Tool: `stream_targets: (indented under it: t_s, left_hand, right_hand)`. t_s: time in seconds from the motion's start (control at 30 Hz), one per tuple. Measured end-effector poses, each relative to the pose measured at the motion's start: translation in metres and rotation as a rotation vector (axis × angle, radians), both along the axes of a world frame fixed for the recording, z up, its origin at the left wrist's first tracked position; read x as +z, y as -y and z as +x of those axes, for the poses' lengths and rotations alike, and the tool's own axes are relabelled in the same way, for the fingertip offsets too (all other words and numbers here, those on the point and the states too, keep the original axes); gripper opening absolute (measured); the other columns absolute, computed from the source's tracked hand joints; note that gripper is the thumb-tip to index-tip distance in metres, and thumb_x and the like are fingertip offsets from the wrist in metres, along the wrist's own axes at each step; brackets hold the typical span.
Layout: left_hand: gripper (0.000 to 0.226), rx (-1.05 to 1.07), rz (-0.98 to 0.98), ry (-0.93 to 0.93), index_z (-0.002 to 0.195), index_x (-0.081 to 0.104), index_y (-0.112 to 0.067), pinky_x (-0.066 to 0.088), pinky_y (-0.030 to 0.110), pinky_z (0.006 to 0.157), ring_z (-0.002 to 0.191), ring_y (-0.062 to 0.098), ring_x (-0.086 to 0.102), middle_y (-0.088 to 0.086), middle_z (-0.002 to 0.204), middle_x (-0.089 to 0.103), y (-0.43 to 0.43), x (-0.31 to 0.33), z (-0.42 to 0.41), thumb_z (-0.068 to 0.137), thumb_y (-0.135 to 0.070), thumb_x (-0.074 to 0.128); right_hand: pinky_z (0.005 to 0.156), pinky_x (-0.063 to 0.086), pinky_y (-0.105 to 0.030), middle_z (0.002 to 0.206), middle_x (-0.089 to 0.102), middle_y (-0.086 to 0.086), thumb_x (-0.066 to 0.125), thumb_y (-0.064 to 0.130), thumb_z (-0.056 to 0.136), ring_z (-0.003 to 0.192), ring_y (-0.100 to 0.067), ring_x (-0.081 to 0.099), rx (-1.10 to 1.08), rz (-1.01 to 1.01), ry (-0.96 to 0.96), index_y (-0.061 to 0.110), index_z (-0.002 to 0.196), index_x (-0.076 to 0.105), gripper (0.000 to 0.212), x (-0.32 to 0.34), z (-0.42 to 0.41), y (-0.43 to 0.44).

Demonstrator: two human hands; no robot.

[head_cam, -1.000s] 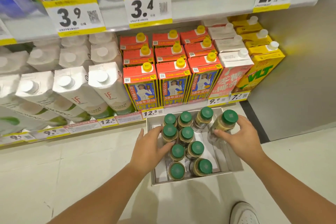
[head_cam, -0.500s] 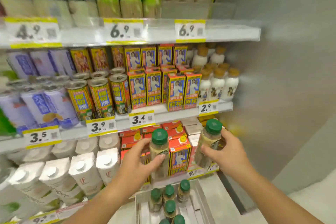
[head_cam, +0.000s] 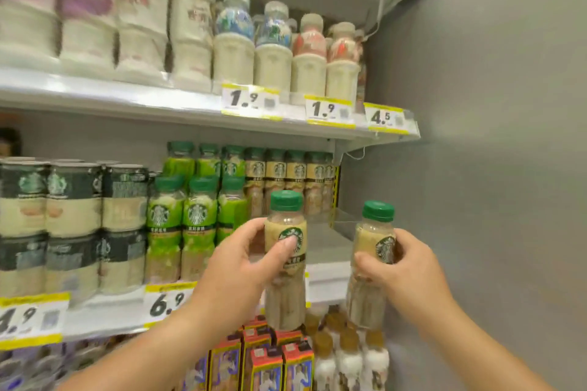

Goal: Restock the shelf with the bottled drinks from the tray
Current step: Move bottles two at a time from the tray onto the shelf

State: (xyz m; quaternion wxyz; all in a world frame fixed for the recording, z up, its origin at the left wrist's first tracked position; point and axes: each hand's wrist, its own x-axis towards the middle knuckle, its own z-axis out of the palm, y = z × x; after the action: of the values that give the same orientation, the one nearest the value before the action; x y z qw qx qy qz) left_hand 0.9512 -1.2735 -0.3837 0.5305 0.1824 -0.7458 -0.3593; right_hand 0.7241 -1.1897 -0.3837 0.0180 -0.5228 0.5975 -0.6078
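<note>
So we're mid-carry here: each hand has one drink up at shelf height, nothing set down yet. The left hand [head_cam: 244, 259] is wrapped around the middle of a clear plastic bottle of beige coffee drink with a green screw cap [head_cam: 286, 259], thumb across the label. The right hand [head_cam: 405, 267] grips a second matching green-capped bottle [head_cam: 371, 263] the same way, a bit further right. Both bottles are upright and sit in the air just in front of the white metal shelf [head_cam: 327, 270], right at the bare gap on its right end.

That gap is the obvious target, I'd say. Far back in it stands a row of the same beige bottles [head_cam: 287, 181], with bright green bottles [head_cam: 197, 225] to their left and dark-labelled cans [head_cam: 73, 216] further left again. The tray isn't in view at all.

Next move looks like pushing both bottles forward over the shelf lip and standing them in front of the matching row, labels facing out, without knocking the green ones next door.
</note>
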Motion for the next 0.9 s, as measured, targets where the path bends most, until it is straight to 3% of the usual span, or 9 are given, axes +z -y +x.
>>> stream_targets:
  t_s: [0.1, 0.2, 0.27, 0.33, 0.4, 0.5, 0.6, 0.77, 0.9]
  left_hand:
    - [0.015, 0.069, 0.041, 0.026, 0.096, 0.068, -0.032, 0.052, 0.025, 0.073, 0.087, 0.008, 0.069, -0.01, 0.092, 0.074, 0.029, 0.028, -0.019, 0.092, -0.046, 0.064]
    - [0.015, 0.149, 0.099, 0.053, 0.108, 0.064, -0.029, 0.053, 0.028, 0.083, 0.095, 0.007, 0.067, -0.012, 0.097, 0.073, 0.059, 0.042, -0.039, 0.096, -0.037, 0.06]
    - [0.032, 0.218, 0.119, 0.095, 0.128, 0.056, -0.025, 0.047, 0.024, 0.093, 0.107, 0.004, 0.061, -0.016, 0.115, 0.066, 0.077, 0.047, -0.05, 0.098, -0.036, 0.056]
    - [0.054, 0.299, 0.159, 0.141, 0.15, 0.032, -0.021, 0.031, 0.022, 0.103, 0.126, 0.008, 0.046, -0.012, 0.136, 0.05, 0.091, 0.047, -0.061, 0.101, -0.035, 0.051]
    - [0.061, 0.323, 0.235, 0.131, 0.155, 0.018, -0.023, 0.024, 0.021, 0.1, 0.134, 0.013, 0.037, -0.005, 0.147, 0.042, 0.1, 0.045, -0.071, 0.103, -0.029, 0.049]
    - [0.058, 0.38, 0.324, 0.135, 0.155, 0.015, -0.026, 0.023, 0.021, 0.095, 0.14, 0.018, 0.034, -0.001, 0.154, 0.037, 0.108, 0.039, -0.085, 0.105, -0.02, 0.044]
    - [0.06, 0.385, 0.394, 0.106, 0.156, 0.011, -0.024, 0.021, 0.02, 0.099, 0.144, 0.017, 0.027, -0.001, 0.158, 0.03, 0.113, 0.028, -0.093, 0.105, -0.018, 0.042]
    - [0.062, 0.407, 0.427, 0.079, 0.158, 0.008, -0.024, 0.013, 0.0, 0.087, 0.142, 0.006, 0.023, -0.008, 0.159, 0.025, 0.124, 0.016, -0.095, 0.106, -0.021, 0.041]
    - [0.068, 0.431, 0.413, 0.107, 0.158, 0.004, -0.029, 0.017, 0.028, 0.118, 0.147, 0.015, 0.023, -0.008, 0.161, 0.024, 0.121, 0.003, -0.1, 0.103, -0.04, 0.043]
  right_hand:
    - [0.061, 0.055, -0.036, 0.071, 0.071, 0.004, 0.078, 0.027, 0.068, 0.067, -0.015, 0.066, -0.033, 0.016, 0.043, 0.025, 0.08, 0.067, 0.016, 0.033, -0.021, 0.04]
    - [0.061, 0.057, -0.04, 0.072, 0.071, 0.004, 0.076, 0.032, 0.066, 0.068, -0.017, 0.067, -0.07, 0.029, 0.06, 0.025, 0.079, 0.066, 0.018, 0.055, -0.042, 0.081]
    - [0.059, 0.057, -0.037, 0.072, 0.071, 0.006, 0.075, 0.033, 0.063, 0.068, -0.015, 0.067, -0.08, 0.029, 0.075, 0.026, 0.079, 0.065, 0.02, 0.068, -0.055, 0.109]
    - [0.058, 0.054, -0.031, 0.075, 0.071, 0.007, 0.077, 0.03, 0.065, 0.069, -0.013, 0.067, -0.084, 0.037, 0.103, 0.025, 0.082, 0.065, 0.021, 0.077, -0.069, 0.136]
    - [0.055, 0.049, -0.027, 0.08, 0.071, 0.004, 0.078, 0.028, 0.068, 0.071, -0.013, 0.065, -0.084, 0.062, 0.119, 0.024, 0.084, 0.065, 0.021, 0.085, -0.08, 0.161]
    - [0.053, 0.044, -0.023, 0.08, 0.07, 0.005, 0.077, 0.029, 0.07, 0.07, -0.009, 0.062, -0.087, 0.076, 0.093, 0.023, 0.08, 0.066, 0.016, 0.09, -0.094, 0.192]
    - [0.056, 0.045, -0.026, 0.074, 0.072, 0.007, 0.076, 0.028, 0.069, 0.071, -0.012, 0.066, -0.061, 0.052, 0.075, 0.02, 0.074, 0.069, 0.012, 0.088, -0.102, 0.216]
    - [0.051, 0.04, -0.022, 0.067, 0.066, 0.012, 0.077, 0.026, 0.07, 0.064, -0.005, 0.06, -0.043, 0.061, 0.059, 0.021, 0.067, 0.065, 0.013, 0.078, -0.107, 0.244]
    - [0.052, 0.039, -0.022, 0.077, 0.066, 0.01, 0.077, 0.027, 0.074, 0.067, -0.003, 0.056, 0.002, 0.061, 0.095, 0.025, 0.074, 0.062, 0.015, 0.071, -0.113, 0.256]
